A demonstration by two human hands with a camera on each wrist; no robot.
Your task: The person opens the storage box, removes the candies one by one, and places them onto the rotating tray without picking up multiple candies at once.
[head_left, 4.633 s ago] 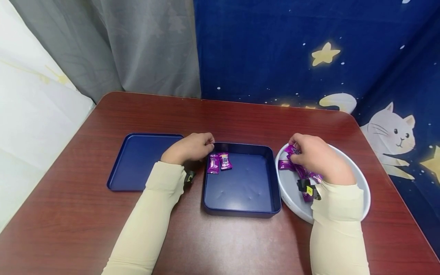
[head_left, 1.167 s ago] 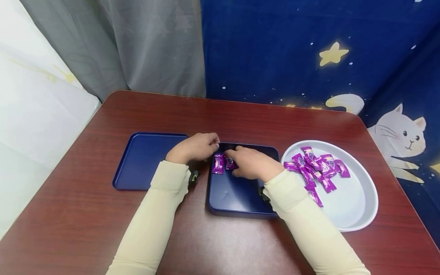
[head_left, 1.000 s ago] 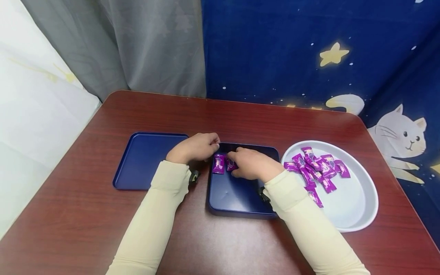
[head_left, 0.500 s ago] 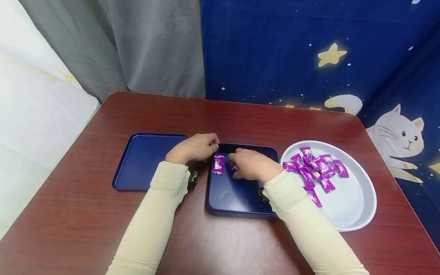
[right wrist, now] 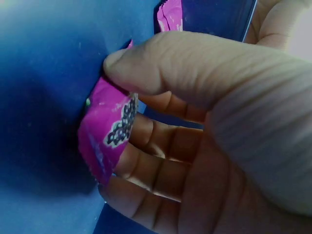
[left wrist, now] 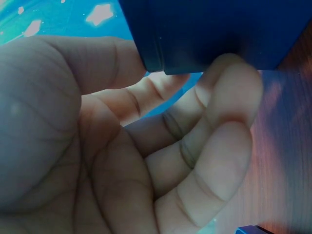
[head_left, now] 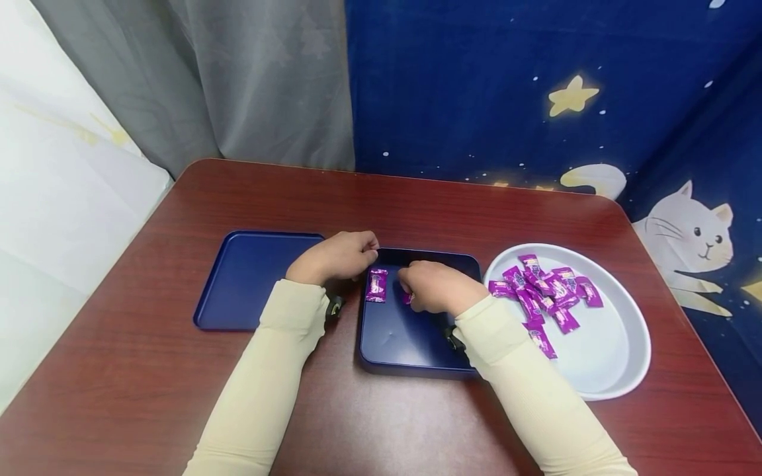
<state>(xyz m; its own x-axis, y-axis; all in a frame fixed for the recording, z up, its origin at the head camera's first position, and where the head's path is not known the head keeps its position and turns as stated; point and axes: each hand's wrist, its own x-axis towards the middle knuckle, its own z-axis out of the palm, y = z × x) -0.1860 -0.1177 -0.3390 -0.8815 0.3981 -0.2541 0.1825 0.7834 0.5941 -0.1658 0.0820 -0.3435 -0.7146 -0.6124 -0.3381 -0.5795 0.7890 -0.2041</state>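
A dark blue rectangular box (head_left: 411,344) stands mid-table. My left hand (head_left: 339,256) is at its back left corner; in the left wrist view the thumb and curled fingers pinch the box's corner (left wrist: 204,34). My right hand (head_left: 437,285) is inside the box and holds a purple wrapped candy (right wrist: 109,126) between thumb and fingers, tilted close to the floor. From the head view that candy is mostly hidden by the hand. Another purple candy (head_left: 377,285) lies upright along the box's left wall.
Right of the box stands a white round dish (head_left: 601,350) with several purple candies (head_left: 553,291) heaped towards its left. A flat blue lid (head_left: 250,281) lies to the left, partly behind my left hand. Curtains hang beyond the table's back edge.
My right hand has come from the white dish into the box. Over the last second the candy at its fingers shifts slightly right, away from the left candy. My left hand stays put.
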